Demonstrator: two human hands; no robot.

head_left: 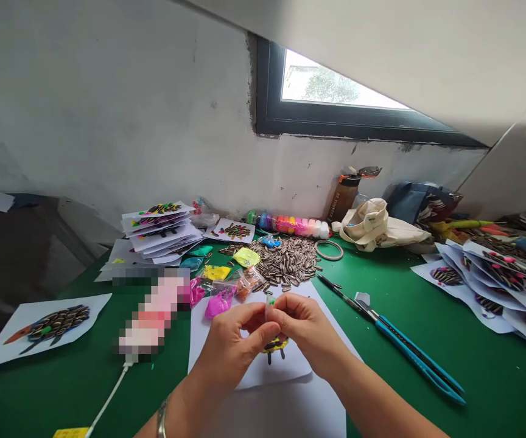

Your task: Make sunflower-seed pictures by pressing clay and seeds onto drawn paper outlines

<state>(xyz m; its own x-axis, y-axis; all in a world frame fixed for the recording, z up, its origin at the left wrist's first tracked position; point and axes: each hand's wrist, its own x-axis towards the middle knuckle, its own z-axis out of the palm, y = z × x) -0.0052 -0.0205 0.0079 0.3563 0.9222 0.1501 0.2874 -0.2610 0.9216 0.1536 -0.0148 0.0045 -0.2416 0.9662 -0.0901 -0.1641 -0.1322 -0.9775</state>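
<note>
My left hand [238, 342] and my right hand [307, 328] meet over the middle of the paper, fingertips pinched together. Between them is a small clear plastic packet [270, 300] with a bit of green in it, mostly covered by the fingers. Just below lies a picture made of yellow clay and dark seeds [276, 345], with two short dark legs, partly hidden by my hands. It is on a white sheet [274, 376] that rests on more white paper [299, 410]. Bags of magenta clay [220, 303] and orange clay [248, 281] lie just beyond my left hand.
A heap of sunflower seeds [288, 261] lies behind the paper, near yellow clay packets [246, 257] and a tape roll [329, 250]. Blue tweezers [420, 359] and a pen [340, 294] are at right. Stacked seed pictures [165, 231] stand at left; a cable [108, 398] crosses the green table.
</note>
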